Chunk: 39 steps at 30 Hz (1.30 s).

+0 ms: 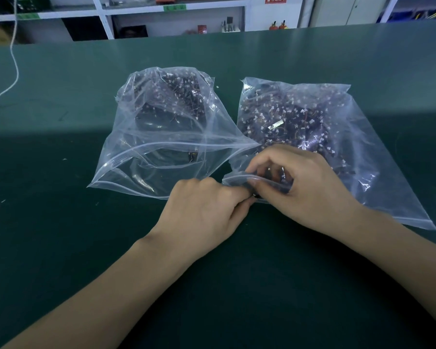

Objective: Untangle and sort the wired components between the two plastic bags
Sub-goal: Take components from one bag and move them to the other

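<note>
Both hands meet at the right zip bag's [337, 137] mouth, lower middle. Left hand [202, 210] and right hand [305, 187] fingers pinch a tiny dark part [255, 195], mostly hidden.

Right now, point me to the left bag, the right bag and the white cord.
left bag [161, 147]: head view, on its clear front wall near the zip strip.
right bag [350, 137]: head view, on its clear upper side.
white cord [16, 71]: head view, on its curve over the table.
</note>
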Tool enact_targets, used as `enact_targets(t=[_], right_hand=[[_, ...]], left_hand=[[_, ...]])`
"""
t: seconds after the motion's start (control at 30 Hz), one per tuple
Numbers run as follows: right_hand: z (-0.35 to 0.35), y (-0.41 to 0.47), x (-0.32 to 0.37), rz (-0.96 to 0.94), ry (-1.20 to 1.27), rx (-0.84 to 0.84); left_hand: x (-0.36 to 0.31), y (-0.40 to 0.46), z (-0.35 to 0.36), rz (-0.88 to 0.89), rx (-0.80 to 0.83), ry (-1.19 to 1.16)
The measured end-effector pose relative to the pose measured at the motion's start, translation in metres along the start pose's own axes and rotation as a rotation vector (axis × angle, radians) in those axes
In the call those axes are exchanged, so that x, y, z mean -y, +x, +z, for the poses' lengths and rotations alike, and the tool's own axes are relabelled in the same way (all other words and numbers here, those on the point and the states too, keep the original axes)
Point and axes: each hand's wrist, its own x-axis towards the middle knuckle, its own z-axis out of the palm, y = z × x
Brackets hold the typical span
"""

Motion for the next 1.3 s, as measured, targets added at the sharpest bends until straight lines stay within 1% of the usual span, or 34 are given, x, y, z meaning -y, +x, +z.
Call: enact_targets(t=[0.1, 0.27, 0.4, 0.47, 0.53, 0.63, 0.73, 0.83, 0.9, 1.0, 1.07, 1.13, 1.17, 1.23, 1.3], right_hand=[[0.0, 0.0, 0.001, -0.01, 0.008, -0.011], [-0.001, 0.001, 0.002, -0.036, 0.005, -0.047], [-0.002, 0.001, 0.003, -0.047, 0.014, -0.054], [-0.002, 0.001, 0.002, -0.044, 0.02, -0.055], [-0.003, 0.001, 0.001, -0.04, 0.026, -0.064], [-0.003, 0.002, 0.0, -0.029, 0.024, -0.076], [-0.002, 0.002, 0.001, -0.032, 0.035, -0.071], [-0.003, 0.002, 0.001, -0.027, 0.052, -0.055], [-0.003, 0.002, 0.001, -0.024, 0.051, -0.048], [-0.004, 0.002, 0.001, -0.014, 0.054, -0.038], [-0.004, 0.001, 0.001, -0.01, 0.048, -0.028], [-0.004, 0.001, 0.001, -0.002, 0.033, -0.022], [-0.003, 0.001, 0.001, 0.006, 0.025, -0.02], [-0.003, 0.0, 0.001, 0.011, 0.012, -0.021], [-0.003, 0.0, 0.002, 0.01, 0.0, -0.021]], left_hand=[[-0.002, -0.001, 0.001, 0.007, -0.023, -0.039], [-0.009, -0.002, 0.003, 0.128, -0.035, -0.012], [-0.008, -0.002, 0.005, 0.105, -0.041, 0.005], [-0.007, -0.004, 0.006, 0.094, -0.053, -0.037], [-0.005, -0.005, 0.006, 0.124, -0.056, -0.118], [-0.003, -0.005, 0.004, 0.16, -0.016, -0.202], [-0.001, -0.004, 0.003, 0.072, 0.01, -0.225], [-0.001, -0.004, 0.003, -0.016, 0.081, -0.14], [-0.001, -0.004, 0.003, -0.034, 0.101, -0.127], [0.0, -0.005, -0.002, 0.015, 0.041, -0.213], [0.005, -0.008, -0.004, 0.021, -0.069, -0.315], [0.014, -0.009, -0.006, -0.097, -0.16, -0.435], [0.02, -0.008, -0.007, -0.154, -0.189, -0.448], [0.029, -0.007, -0.007, -0.224, -0.206, -0.342], [0.037, -0.006, -0.004, -0.262, -0.15, -0.234]])
